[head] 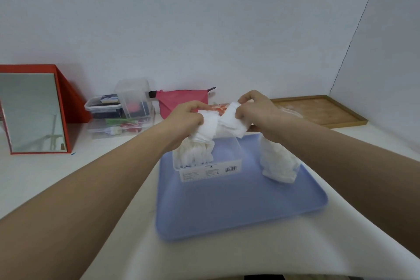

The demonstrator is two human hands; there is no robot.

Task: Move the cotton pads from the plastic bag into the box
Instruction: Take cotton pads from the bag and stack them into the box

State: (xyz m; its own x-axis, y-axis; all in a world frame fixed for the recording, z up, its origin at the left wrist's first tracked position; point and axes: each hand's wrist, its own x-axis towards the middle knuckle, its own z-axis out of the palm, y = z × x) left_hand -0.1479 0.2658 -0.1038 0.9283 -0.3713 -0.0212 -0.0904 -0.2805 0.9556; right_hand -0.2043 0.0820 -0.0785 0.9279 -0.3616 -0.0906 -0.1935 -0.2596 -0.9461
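Cotton pads (221, 124) between both grips

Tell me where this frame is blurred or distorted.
Head view: the blue tray has smeared edges from motion blur; the box label is unreadable; wide-angle distortion stretches the forearms near the lower corners; lighting is soft and even, without glare.

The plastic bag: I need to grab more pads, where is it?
In the head view, the plastic bag lies on the blue tray, right of the clear box, beneath the right hand.
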